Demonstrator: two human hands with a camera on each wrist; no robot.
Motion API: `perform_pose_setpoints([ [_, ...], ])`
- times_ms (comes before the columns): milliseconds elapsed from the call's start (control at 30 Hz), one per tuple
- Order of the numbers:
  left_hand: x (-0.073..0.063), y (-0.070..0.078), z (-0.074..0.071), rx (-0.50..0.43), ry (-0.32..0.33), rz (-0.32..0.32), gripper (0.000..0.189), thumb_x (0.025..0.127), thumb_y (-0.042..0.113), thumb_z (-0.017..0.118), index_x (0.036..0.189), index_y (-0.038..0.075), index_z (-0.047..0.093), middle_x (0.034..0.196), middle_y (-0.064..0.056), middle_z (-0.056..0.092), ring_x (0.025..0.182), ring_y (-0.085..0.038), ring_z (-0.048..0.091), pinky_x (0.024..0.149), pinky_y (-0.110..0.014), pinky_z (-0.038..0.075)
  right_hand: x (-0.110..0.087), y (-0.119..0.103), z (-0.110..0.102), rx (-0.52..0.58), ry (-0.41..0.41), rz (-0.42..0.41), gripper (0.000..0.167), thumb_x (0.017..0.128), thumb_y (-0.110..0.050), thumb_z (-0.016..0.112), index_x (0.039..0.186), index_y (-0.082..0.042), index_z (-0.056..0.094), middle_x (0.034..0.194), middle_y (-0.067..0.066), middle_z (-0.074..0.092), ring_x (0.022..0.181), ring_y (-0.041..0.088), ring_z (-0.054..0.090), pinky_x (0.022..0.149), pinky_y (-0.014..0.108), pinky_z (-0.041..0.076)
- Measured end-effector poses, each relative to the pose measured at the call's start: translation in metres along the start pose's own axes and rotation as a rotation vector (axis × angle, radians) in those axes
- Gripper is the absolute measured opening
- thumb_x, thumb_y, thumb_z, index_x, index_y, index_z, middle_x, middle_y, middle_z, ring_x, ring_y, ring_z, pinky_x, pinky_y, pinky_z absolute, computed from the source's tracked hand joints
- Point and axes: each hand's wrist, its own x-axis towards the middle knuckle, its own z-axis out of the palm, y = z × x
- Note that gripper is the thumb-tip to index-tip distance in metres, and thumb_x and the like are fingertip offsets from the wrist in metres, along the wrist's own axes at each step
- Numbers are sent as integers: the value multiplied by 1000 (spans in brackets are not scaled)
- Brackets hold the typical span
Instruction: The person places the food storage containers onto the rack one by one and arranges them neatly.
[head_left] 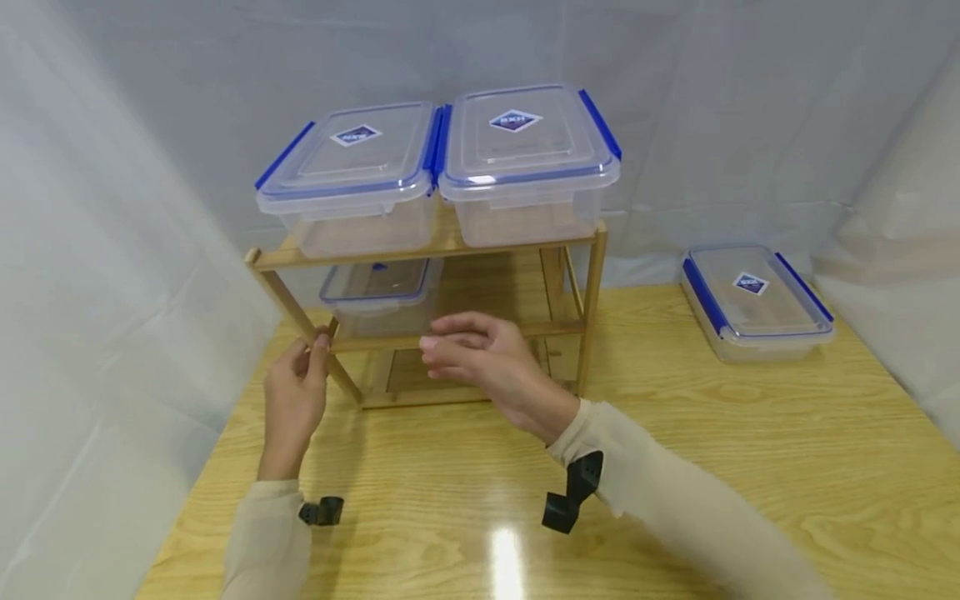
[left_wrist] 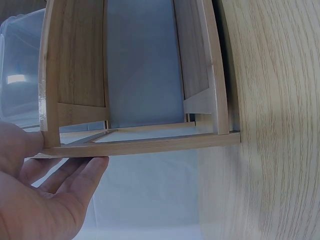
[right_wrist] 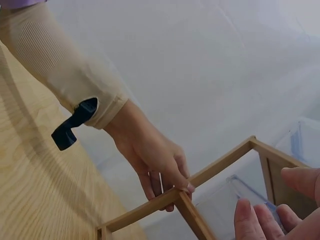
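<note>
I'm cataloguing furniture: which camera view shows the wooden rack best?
The head view: the wooden rack appears nearly whole, though containers and the right hand cover parts. The left wrist view crops it beside the left hand; the right wrist view catches only a tilted section.

A wooden rack is gripped by the left hand where upright and shelf rail are joined. The left forearm is covered by a beige sleeve, at whose cuff a black device is worn. A clear container is partly seen within the rack. The right hand is cut off at the lower right. A wood-grain table and pale sheeting are also recorded.
</note>
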Motion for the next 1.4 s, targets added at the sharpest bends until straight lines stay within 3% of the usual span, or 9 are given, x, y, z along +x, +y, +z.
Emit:
perform_pose_setpoints([
  [167, 1, 0, 0, 0, 5, 6, 49, 109, 41, 46, 137, 5, 63, 123, -23, 68, 113, -41, 66, 91, -56, 55, -21, -2, -9, -34, -35, -30, 43, 93, -4, 73, 131, 6, 57, 119, 19, 66, 112, 37, 65, 99, 47, 54],
  [333, 1, -2, 0, -1, 17, 18, 48, 109, 40, 47, 137, 4, 63, 120, -24, 69, 109, -41, 68, 90, -56, 56, -40, -5, -25, -84, -46, -68, 32, 91, -2, 73, 121, 2, 62, 119, 19, 67, 107, 31, 67, 96, 49, 55],
  [633, 1, -4, 1, -1, 14, 23, 48, 109, 40, 46, 136, 4, 63, 122, -24, 68, 111, -41, 67, 89, -55, 56, -74, -19, -69, -218, -47, -76, 33, 90, -3, 75, 120, 3, 62, 117, 21, 67, 101, 29, 68, 87, 41, 59],
  [900, 0, -3, 0, -14, 5, 21, 52, 108, 44, 46, 136, 4, 63, 126, -24, 66, 113, -42, 66, 91, -57, 55, -100, -30, -113, -282, -55, -100, 22, 95, -1, 69, 116, -3, 63, 106, 10, 69, 91, 20, 68, 81, 36, 59],
  [1167, 2, -3, 0, -9, 8, 12, 50, 108, 41, 46, 137, 4, 62, 124, -25, 67, 113, -42, 66, 92, -57, 55, -118, -37, -149, -342, 77, -103, 20, 98, -4, 67, 118, -4, 63, 109, 5, 67, 91, 17, 66, 80, 32, 58],
  [1400, 1, -3, 0, 2, -1, 6, 51, 108, 43, 45, 138, 5, 62, 125, -24, 67, 112, -42, 66, 91, -56, 55, -128, -40, -175, -352, 194, -173, 18, 97, 0, 67, 114, -6, 66, 104, 1, 69, 90, 15, 68, 78, 29, 58],
])
